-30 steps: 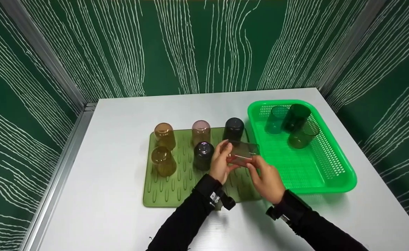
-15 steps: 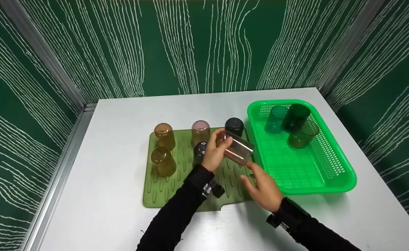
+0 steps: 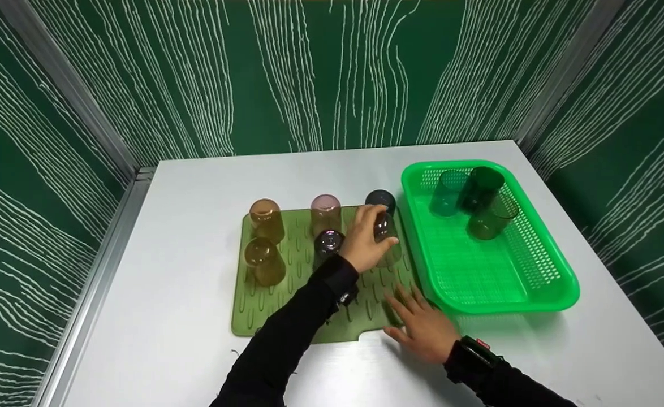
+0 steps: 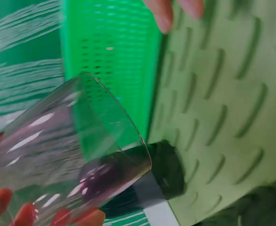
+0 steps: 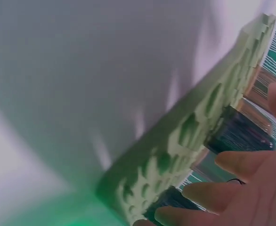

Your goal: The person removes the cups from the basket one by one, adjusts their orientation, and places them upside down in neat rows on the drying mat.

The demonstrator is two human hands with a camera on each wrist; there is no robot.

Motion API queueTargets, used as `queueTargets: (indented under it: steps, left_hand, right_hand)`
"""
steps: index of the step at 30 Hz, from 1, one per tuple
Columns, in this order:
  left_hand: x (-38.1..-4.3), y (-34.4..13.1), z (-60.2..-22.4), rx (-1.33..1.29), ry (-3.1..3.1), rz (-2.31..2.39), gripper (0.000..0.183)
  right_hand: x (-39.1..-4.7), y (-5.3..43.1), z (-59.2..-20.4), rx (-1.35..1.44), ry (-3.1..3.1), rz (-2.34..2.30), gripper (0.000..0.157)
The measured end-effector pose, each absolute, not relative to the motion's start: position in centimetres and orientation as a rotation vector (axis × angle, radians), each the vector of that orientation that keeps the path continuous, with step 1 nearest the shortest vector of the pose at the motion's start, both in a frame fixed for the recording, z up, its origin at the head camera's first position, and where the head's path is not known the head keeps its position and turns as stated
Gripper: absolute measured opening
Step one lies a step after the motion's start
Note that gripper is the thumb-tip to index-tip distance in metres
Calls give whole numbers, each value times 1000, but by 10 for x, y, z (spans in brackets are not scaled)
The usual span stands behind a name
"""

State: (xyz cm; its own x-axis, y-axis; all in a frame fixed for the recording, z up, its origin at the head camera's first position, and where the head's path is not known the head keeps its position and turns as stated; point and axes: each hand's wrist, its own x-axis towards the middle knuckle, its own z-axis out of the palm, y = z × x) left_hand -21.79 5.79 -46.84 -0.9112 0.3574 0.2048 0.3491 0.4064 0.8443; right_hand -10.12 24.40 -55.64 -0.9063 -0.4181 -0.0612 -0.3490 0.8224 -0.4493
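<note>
My left hand [image 3: 365, 242] holds a clear drinking glass [image 3: 387, 229] upside down at the right part of the green drying mat [image 3: 304, 325]. The left wrist view shows this glass [image 4: 48, 146] with its rim toward the mat and fingers around its base end. Whether the rim touches the mat, I cannot tell. A dark glass [image 3: 380, 198] stands just behind it, and a dark purplish glass [image 3: 328, 242] is left of my hand. My right hand [image 3: 425, 333], fingers straight and spread, is at the mat's front right corner and holds nothing.
A pink glass [image 3: 326, 213] and two amber glasses, one behind [image 3: 266, 221] and one in front [image 3: 266, 263], stand inverted on the mat. The green basket [image 3: 501, 310] at right holds a teal glass [image 3: 448, 195], a dark glass [image 3: 482, 189] and an olive glass [image 3: 490, 221].
Both hands were on the tilted clear glass. The right hand has let go and drawn back toward the front; the left has turned the glass rim down over the mat.
</note>
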Motion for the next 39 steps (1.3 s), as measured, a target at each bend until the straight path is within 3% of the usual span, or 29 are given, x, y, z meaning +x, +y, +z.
queueTargets:
  steps: [3, 10, 15, 22, 27, 34, 36, 39]
  left_hand:
    - [-225, 65, -488, 714, 2710, 1458, 61]
    - [-278, 88, -606, 816, 2898, 1201, 70]
    - [-291, 97, -637, 837, 2941, 1121, 73]
    - [-281, 101, -620, 730, 2909, 1167, 73]
    - [-253, 93, -575, 739, 2942, 1128, 69]
    - [-232, 82, -534, 684, 2775, 1264, 55]
    - [-225, 80, -518, 642, 2722, 1309, 55]
    - [-219, 80, -508, 631, 2716, 1349, 55]
  right_hand:
    - [-98, 241, -549, -563, 2816, -562, 74]
    - [-94, 238, -551, -539, 2757, -447, 78]
    - [-93, 237, -549, -539, 2749, -453, 79]
    - [-94, 236, -545, -535, 2748, -469, 78]
    - [-95, 237, -546, -522, 2743, -485, 78]
    - [-107, 256, -596, -728, 2938, -592, 73]
    - [-107, 256, -587, -791, 2990, -626, 66]
    - [-102, 248, -540, -831, 3045, -638, 53]
